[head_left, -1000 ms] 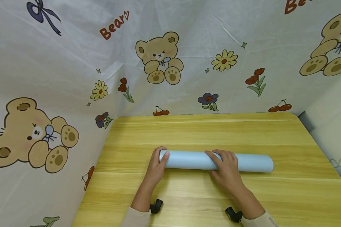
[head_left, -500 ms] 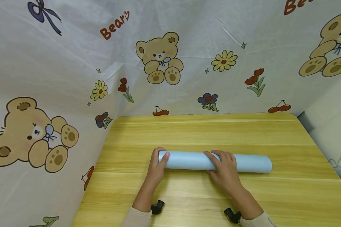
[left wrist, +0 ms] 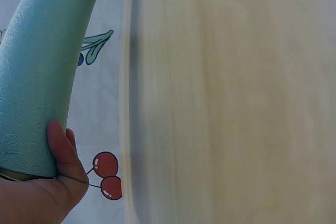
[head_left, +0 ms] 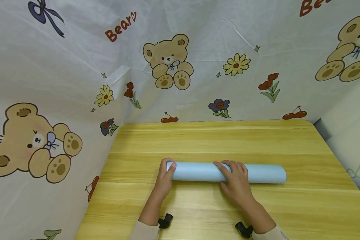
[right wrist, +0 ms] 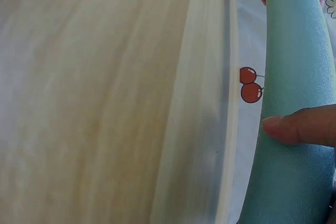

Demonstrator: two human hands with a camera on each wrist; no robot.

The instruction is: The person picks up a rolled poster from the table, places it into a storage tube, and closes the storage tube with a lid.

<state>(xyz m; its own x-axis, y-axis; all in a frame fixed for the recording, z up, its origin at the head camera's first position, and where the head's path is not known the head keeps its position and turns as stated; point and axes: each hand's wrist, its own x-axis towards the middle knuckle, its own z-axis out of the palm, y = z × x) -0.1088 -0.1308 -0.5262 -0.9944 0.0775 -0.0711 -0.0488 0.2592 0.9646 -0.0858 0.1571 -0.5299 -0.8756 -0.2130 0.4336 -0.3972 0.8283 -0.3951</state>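
A long light blue roll [head_left: 192, 171] with a fine crinkled texture lies crosswise in the head view, over the wooden table [head_left: 210, 140]. My left hand [head_left: 164, 178] grips its left end, thumb on the near side and fingers over the far side. Farther right along the roll, my right hand [head_left: 236, 181] holds it from above, the thumb on the near side. In the left wrist view the left thumb presses the textured surface by the roll's open end [left wrist: 23, 175]. The right thumb [right wrist: 294, 125] lies across the roll in the right wrist view. The roll's underside is hidden.
A white cloth [head_left: 198, 106] printed with bears, flowers and cherries hangs behind the table and along its left. Black curved pieces [head_left: 165, 221] show beside both wrists. A pale surface with a thin cord [head_left: 355, 171] is past the table's right edge.
Both hands and the roll have shifted slightly to the left and a little nearer to me. Both hands keep hold of the roll.
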